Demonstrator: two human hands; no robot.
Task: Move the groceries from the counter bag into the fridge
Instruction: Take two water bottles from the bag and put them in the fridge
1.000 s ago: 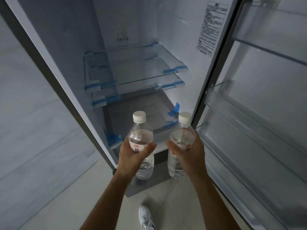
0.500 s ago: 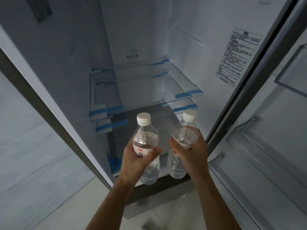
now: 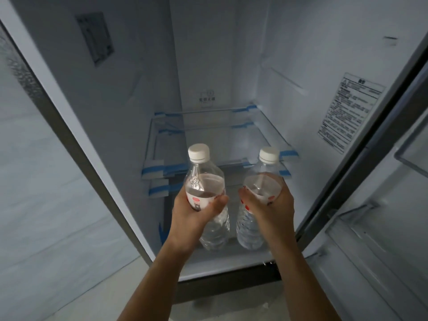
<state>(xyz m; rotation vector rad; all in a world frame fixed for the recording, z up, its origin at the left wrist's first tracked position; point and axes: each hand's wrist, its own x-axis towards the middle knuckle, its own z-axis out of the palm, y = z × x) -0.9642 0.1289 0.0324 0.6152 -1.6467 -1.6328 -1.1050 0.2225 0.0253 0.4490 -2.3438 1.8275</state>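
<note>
A person's left hand [image 3: 194, 214] and right hand [image 3: 271, 205] each curl around an upright, white-capped water bottle, the left bottle [image 3: 203, 179] and right bottle [image 3: 262, 184] held side by side at the open fridge [image 3: 289, 54], before its blue-taped glass shelves [image 3: 208, 135], its door [image 3: 382, 228] swung wide at right.

Left hand [image 3: 195, 215] — bare forearm reaching forward, fingers and thumb wrapped round a bottle [image 3: 203, 179], held upright. Right hand [image 3: 273, 212] — same reach, level with the left, gripping a second bottle [image 3: 249, 230].
</note>
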